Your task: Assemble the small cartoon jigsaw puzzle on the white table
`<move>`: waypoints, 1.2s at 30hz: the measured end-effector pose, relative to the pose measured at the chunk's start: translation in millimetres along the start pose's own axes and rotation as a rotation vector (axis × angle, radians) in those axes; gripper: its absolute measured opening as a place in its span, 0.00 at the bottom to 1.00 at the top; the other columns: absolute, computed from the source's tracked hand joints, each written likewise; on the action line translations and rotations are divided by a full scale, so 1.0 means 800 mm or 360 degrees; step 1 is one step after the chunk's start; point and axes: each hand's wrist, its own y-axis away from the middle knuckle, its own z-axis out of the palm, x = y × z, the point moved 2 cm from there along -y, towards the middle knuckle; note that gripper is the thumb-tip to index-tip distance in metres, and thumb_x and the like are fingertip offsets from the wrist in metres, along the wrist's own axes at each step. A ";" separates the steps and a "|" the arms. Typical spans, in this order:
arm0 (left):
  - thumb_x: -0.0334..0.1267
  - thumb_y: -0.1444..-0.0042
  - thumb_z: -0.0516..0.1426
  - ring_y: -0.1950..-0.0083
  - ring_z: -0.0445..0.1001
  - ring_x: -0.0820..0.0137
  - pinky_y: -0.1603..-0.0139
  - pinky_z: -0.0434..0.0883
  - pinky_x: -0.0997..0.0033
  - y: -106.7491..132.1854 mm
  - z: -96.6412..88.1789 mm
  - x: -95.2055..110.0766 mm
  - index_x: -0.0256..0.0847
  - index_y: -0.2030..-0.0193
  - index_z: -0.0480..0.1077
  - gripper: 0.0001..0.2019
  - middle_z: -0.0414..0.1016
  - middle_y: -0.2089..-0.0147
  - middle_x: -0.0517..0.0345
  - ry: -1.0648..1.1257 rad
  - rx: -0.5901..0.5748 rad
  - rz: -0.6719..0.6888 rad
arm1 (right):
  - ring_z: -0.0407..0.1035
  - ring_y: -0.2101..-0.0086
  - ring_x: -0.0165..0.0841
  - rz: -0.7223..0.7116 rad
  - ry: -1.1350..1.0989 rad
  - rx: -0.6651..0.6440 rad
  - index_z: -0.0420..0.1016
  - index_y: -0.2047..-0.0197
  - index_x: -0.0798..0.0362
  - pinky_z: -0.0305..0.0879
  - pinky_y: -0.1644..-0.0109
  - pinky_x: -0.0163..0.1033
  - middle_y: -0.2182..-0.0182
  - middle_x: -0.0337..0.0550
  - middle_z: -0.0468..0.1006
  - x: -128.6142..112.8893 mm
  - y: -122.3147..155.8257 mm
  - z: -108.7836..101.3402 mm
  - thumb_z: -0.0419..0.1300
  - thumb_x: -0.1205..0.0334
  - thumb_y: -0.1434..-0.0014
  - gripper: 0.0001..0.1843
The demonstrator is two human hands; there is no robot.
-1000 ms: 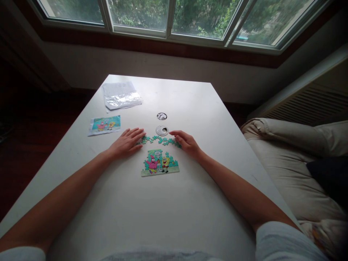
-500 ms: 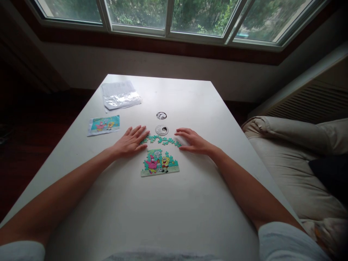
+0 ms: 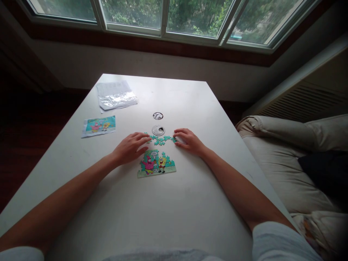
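Observation:
A partly assembled jigsaw puzzle [image 3: 156, 163] with pink, pale and yellow cartoon figures lies flat on the white table [image 3: 152, 210]. Its upper edge is uneven. Just beyond it, loose green puzzle pieces [image 3: 160, 140] are bunched in a row. My left hand [image 3: 132, 146] rests at the left end of this row, fingers apart, fingertips at the pieces. At the right end is my right hand [image 3: 189, 141], its fingers slightly bent and apart, touching or very near the outermost pieces. Neither hand visibly holds a piece.
A printed picture sheet [image 3: 99, 126] with the same figures lies at the left. Behind it are papers in a clear plastic sleeve [image 3: 116, 96]. A round grommet cover [image 3: 158, 130] and a round hole [image 3: 158, 116] are mid-table. A beige sofa [image 3: 272, 159] stands at the right.
Both hands have drawn closer together, and the row of loose pieces between them is narrower and more bunched. My left hand's fingers are more bent. The whole view has shifted slightly.

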 end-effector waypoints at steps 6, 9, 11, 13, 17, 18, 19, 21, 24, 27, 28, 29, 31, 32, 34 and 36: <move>0.39 0.30 0.52 0.40 0.72 0.61 0.37 0.67 0.57 0.001 0.006 0.066 0.48 0.39 0.70 0.16 0.75 0.40 0.51 0.0043 -0.0193 0.0431 | 0.67 0.42 0.44 0.0022 0.0012 -0.0008 0.78 0.46 0.43 0.63 0.37 0.56 0.43 0.48 0.74 -0.007 0.000 0.001 0.64 0.57 0.38 0.16; 0.39 0.32 0.53 0.40 0.72 0.60 0.37 0.67 0.58 0.002 0.013 0.083 0.48 0.39 0.70 0.16 0.74 0.39 0.51 0.0039 -0.0222 0.0521 | 0.67 0.43 0.44 0.0033 0.0008 0.0004 0.78 0.47 0.43 0.63 0.37 0.55 0.43 0.48 0.75 -0.014 -0.001 0.005 0.63 0.56 0.37 0.14; 0.39 0.33 0.55 0.39 0.71 0.60 0.37 0.67 0.58 0.002 0.017 0.088 0.48 0.39 0.70 0.16 0.73 0.38 0.50 0.0037 -0.0238 0.0549 | 0.68 0.43 0.44 0.0030 0.0005 0.0021 0.78 0.47 0.43 0.64 0.37 0.55 0.44 0.48 0.75 -0.020 -0.001 0.008 0.62 0.56 0.36 0.14; 0.39 0.33 0.55 0.38 0.71 0.59 0.36 0.66 0.57 0.002 0.020 0.089 0.47 0.38 0.69 0.17 0.72 0.37 0.50 0.0040 -0.0246 0.0563 | 0.68 0.43 0.44 0.0040 0.0020 0.0052 0.77 0.45 0.43 0.64 0.37 0.55 0.44 0.48 0.75 -0.028 -0.003 0.013 0.61 0.56 0.35 0.15; 0.39 0.32 0.53 0.38 0.70 0.59 0.36 0.66 0.57 0.002 0.022 0.088 0.47 0.39 0.70 0.16 0.72 0.36 0.52 0.0056 -0.0262 0.0579 | 0.65 0.40 0.44 0.0025 0.0100 0.0069 0.75 0.42 0.43 0.64 0.36 0.55 0.39 0.48 0.72 -0.046 -0.009 0.024 0.59 0.55 0.33 0.17; 0.39 0.32 0.53 0.38 0.70 0.59 0.36 0.66 0.57 0.002 0.022 0.088 0.47 0.40 0.70 0.16 0.72 0.36 0.52 0.0057 -0.0264 0.0584 | 0.63 0.39 0.44 -0.0005 0.0122 0.0050 0.75 0.41 0.43 0.63 0.35 0.55 0.38 0.48 0.71 -0.050 -0.010 0.027 0.59 0.55 0.33 0.18; 0.39 0.32 0.53 0.38 0.70 0.59 0.36 0.66 0.57 0.002 0.022 0.088 0.47 0.40 0.70 0.16 0.72 0.36 0.52 0.0056 -0.0266 0.0588 | 0.61 0.37 0.44 -0.0039 0.0141 0.0028 0.75 0.42 0.42 0.62 0.34 0.56 0.37 0.48 0.69 -0.053 -0.011 0.029 0.59 0.55 0.33 0.17; 0.38 0.32 0.54 0.38 0.70 0.59 0.36 0.66 0.57 0.001 0.022 0.088 0.47 0.39 0.70 0.16 0.72 0.36 0.51 0.0051 -0.0264 0.0590 | 0.58 0.35 0.45 -0.0093 0.0160 -0.0010 0.77 0.43 0.42 0.60 0.32 0.57 0.35 0.46 0.68 -0.055 -0.011 0.032 0.60 0.56 0.33 0.16; 0.38 0.32 0.53 0.39 0.70 0.59 0.36 0.66 0.57 0.001 0.021 0.089 0.46 0.40 0.70 0.15 0.72 0.36 0.51 0.0032 -0.0278 0.0590 | 0.58 0.35 0.44 -0.0109 0.0127 -0.0010 0.79 0.48 0.41 0.60 0.32 0.57 0.36 0.44 0.69 -0.055 -0.010 0.032 0.60 0.56 0.33 0.12; 0.39 0.31 0.52 0.40 0.71 0.59 0.37 0.66 0.58 0.002 0.020 0.090 0.45 0.44 0.71 0.12 0.73 0.38 0.52 0.0011 -0.0293 0.0580 | 0.61 0.37 0.42 -0.0090 0.0075 0.0040 0.79 0.49 0.42 0.63 0.34 0.55 0.38 0.44 0.71 -0.057 -0.012 0.031 0.60 0.57 0.33 0.11; 0.39 0.31 0.52 0.40 0.71 0.60 0.38 0.67 0.58 0.002 0.019 0.091 0.45 0.46 0.71 0.12 0.73 0.38 0.52 0.0006 -0.0293 0.0572 | 0.61 0.38 0.42 -0.0085 0.0066 0.0051 0.78 0.49 0.42 0.63 0.34 0.54 0.39 0.45 0.71 -0.059 -0.013 0.031 0.59 0.57 0.33 0.11; 0.39 0.31 0.52 0.40 0.71 0.60 0.38 0.67 0.58 0.002 0.019 0.092 0.44 0.47 0.72 0.11 0.74 0.39 0.53 0.0001 -0.0291 0.0566 | 0.62 0.38 0.42 -0.0082 0.0063 0.0055 0.78 0.48 0.43 0.64 0.35 0.54 0.39 0.45 0.71 -0.060 -0.015 0.031 0.59 0.57 0.33 0.12; 0.38 0.31 0.53 0.41 0.71 0.60 0.40 0.68 0.59 0.002 0.018 0.093 0.44 0.48 0.72 0.10 0.74 0.40 0.53 -0.0010 -0.0283 0.0568 | 0.63 0.39 0.42 -0.0083 0.0067 0.0051 0.77 0.46 0.43 0.64 0.36 0.53 0.40 0.46 0.72 -0.063 -0.019 0.032 0.59 0.58 0.33 0.13; 0.37 0.32 0.53 0.41 0.72 0.61 0.40 0.68 0.59 0.002 0.018 0.094 0.44 0.48 0.72 0.10 0.74 0.40 0.52 -0.0016 -0.0276 0.0575 | 0.63 0.40 0.42 -0.0082 0.0070 0.0046 0.76 0.46 0.44 0.64 0.36 0.53 0.40 0.47 0.72 -0.064 -0.022 0.033 0.59 0.58 0.33 0.13; 0.37 0.32 0.53 0.42 0.72 0.61 0.41 0.68 0.59 0.002 0.017 0.094 0.43 0.48 0.72 0.10 0.75 0.41 0.52 -0.0032 -0.0268 0.0588 | 0.64 0.41 0.43 -0.0071 0.0081 0.0035 0.75 0.44 0.44 0.64 0.37 0.54 0.41 0.48 0.73 -0.066 -0.027 0.034 0.59 0.58 0.32 0.15; 0.37 0.32 0.53 0.42 0.72 0.61 0.41 0.68 0.59 0.002 0.017 0.094 0.42 0.49 0.72 0.09 0.75 0.41 0.51 -0.0055 -0.0274 0.0592 | 0.66 0.43 0.43 -0.0075 0.0101 0.0007 0.74 0.42 0.44 0.65 0.39 0.53 0.42 0.48 0.73 -0.067 -0.035 0.037 0.59 0.58 0.32 0.17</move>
